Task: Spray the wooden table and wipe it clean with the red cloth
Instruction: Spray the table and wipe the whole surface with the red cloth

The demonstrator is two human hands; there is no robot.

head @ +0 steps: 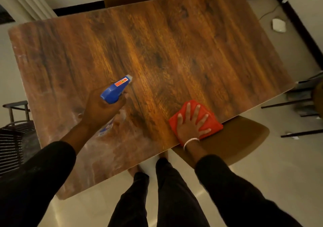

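The left hand [101, 109] has a closed grip round the neck of the spray bottle [114, 91], fingers curled under the blue trigger head, whose nozzle points toward the far right across the wooden worktop [174, 43]. The clear body of the bottle hangs below the hand, largely hidden by the wrist. It looks like light plastic, stiff at the head and likely slick if wet, so the narrow neck is the sound place to hold it; how much liquid it carries cannot be told.

The right hand [192, 123] lies flat with fingers spread, pressing the red cloth [197, 120] onto the worktop at its near right edge. This hand's grip is fully open; it holds nothing, only bears down. The cloth is folded into a thick pad, soft and limp, and should slide readily under a flat palm; pressing from above suits it better than pinching, which would bunch it.

The near left part of the worktop shows pale cloudy smears, while the centre and far side look plain brown. Judging from this, spraying is in hand and most wiping remains.

A chair seat [236, 139] sits under the near right edge.
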